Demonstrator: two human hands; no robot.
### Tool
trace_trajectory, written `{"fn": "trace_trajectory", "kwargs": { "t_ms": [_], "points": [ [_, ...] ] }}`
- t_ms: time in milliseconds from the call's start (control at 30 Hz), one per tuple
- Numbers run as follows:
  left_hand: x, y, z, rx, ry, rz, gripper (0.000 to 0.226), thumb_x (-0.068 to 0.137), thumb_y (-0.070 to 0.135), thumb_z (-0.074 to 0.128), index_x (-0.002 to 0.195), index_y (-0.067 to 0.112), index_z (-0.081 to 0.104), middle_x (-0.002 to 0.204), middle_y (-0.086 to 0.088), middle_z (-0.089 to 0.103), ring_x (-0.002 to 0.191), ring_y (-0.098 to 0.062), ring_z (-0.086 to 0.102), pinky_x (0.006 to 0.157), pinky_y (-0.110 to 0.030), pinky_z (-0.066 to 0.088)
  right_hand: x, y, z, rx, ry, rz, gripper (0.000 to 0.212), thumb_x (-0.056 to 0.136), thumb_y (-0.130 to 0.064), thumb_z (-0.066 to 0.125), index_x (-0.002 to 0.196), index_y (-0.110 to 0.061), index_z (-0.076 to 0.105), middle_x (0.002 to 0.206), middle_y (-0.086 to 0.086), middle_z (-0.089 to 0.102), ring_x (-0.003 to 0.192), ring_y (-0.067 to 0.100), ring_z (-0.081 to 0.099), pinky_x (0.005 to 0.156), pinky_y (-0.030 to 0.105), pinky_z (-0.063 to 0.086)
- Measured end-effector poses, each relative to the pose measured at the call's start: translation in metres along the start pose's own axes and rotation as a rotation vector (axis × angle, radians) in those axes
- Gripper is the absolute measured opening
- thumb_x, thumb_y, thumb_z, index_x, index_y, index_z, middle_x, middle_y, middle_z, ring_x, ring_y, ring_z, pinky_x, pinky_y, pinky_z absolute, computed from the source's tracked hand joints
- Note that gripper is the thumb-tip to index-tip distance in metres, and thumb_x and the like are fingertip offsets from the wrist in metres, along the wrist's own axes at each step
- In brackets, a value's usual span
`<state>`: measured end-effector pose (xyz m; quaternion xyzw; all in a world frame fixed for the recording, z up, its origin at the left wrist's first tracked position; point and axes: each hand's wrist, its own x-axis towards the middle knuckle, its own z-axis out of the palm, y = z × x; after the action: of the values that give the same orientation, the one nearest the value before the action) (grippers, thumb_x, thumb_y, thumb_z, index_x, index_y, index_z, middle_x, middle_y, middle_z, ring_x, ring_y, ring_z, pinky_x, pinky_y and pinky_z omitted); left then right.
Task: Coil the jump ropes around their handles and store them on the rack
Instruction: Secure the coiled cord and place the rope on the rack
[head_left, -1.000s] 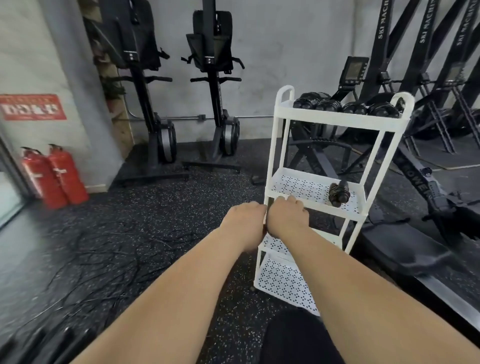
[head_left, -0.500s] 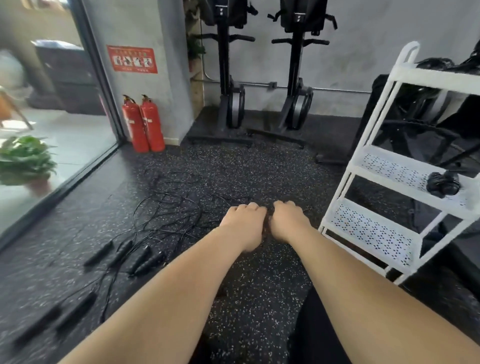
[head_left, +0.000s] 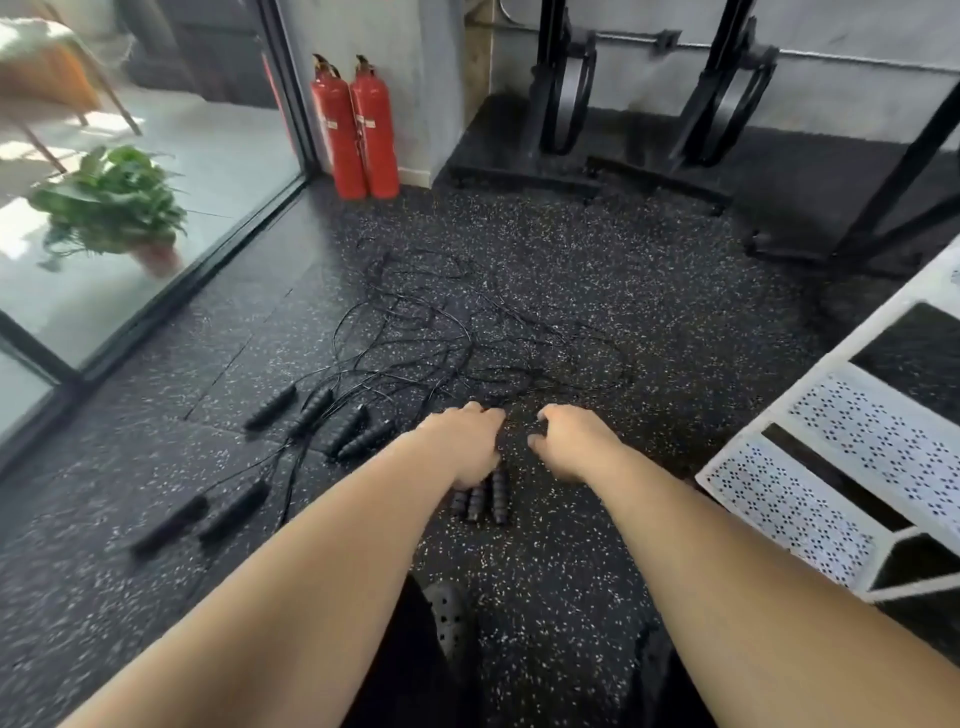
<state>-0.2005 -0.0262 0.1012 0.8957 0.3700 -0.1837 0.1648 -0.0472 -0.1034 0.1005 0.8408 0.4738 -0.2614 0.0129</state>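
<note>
A potted plant sits behind the glass wall at left; at right, the white rack shows two perforated shelves. Speckled floor lies open between them, edged by red extinguishers. Tangled jump ropes sprawl ahead of both hands. The left hand covers three black handles, grip unclear; the right hand hovers alongside, loosely curled, grasping nothing.

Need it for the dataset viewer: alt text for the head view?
A person's left hand and right hand reach toward a tangle of black jump ropes on speckled gym floor, ribbed handles showing beneath the left hand. A white perforated rack stands at right.
</note>
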Motion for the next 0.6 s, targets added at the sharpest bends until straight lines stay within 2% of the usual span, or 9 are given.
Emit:
{"fn": "trace_trajectory", "kwargs": {
  "t_ms": [133, 300, 400, 600],
  "points": [
    [0.032, -0.037, 0.005, -0.048, -0.095, -0.034, 0.066, 0.106, 0.032, 0.06, 0.164, 0.021, 0.031, 0.157, -0.011, 0.045, 0.14, -0.037, 0.052, 0.114, -0.052, 0.046, 0.035, -0.004, 0.022, 0.027, -0.068, 0.01, 0.049, 0.108, -0.043, 0.057, 0.151, -0.02, 0.053, 0.146, 0.009, 0.061, 0.125, 0.031, 0.063, 0.098, 0.039, 0.054],
    [0.066, -0.063, 0.016, -0.131, -0.111, -0.099, 0.069, 0.107, 0.031, 0.059, 0.167, 0.021, 0.025, 0.158, -0.013, 0.044, 0.14, -0.037, 0.052, 0.116, -0.052, 0.044, 0.087, -0.003, 0.063, 0.028, -0.168, 0.018, 0.043, 0.106, -0.041, 0.06, 0.143, -0.017, 0.059, 0.144, 0.008, 0.064, 0.129, 0.031, 0.061, 0.105, 0.042, 0.053],
    [0.075, -0.069, 0.028, -0.187, -0.183, -0.143, 0.071, 0.108, 0.033, 0.057, 0.168, 0.023, 0.02, 0.163, -0.014, 0.038, 0.142, -0.04, 0.049, 0.116, -0.053, 0.043, 0.114, 0.0, 0.09, 0.063, -0.217, 0.037, 0.042, 0.105, -0.037, 0.061, 0.141, -0.018, 0.059, 0.143, 0.007, 0.063, 0.13, 0.031, 0.06, 0.107, 0.042, 0.052],
    [0.093, -0.071, 0.037, -0.242, -0.252, -0.18, 0.064, 0.109, 0.031, 0.053, 0.165, 0.025, 0.023, 0.163, -0.013, 0.034, 0.145, -0.043, 0.045, 0.117, -0.053, 0.041, 0.162, 0.002, 0.166, 0.13, -0.292, 0.133, 0.052, 0.101, -0.043, 0.066, 0.145, -0.019, 0.05, 0.143, 0.011, 0.058, 0.125, 0.033, 0.061, 0.101, 0.042, 0.053]
  ]
}}
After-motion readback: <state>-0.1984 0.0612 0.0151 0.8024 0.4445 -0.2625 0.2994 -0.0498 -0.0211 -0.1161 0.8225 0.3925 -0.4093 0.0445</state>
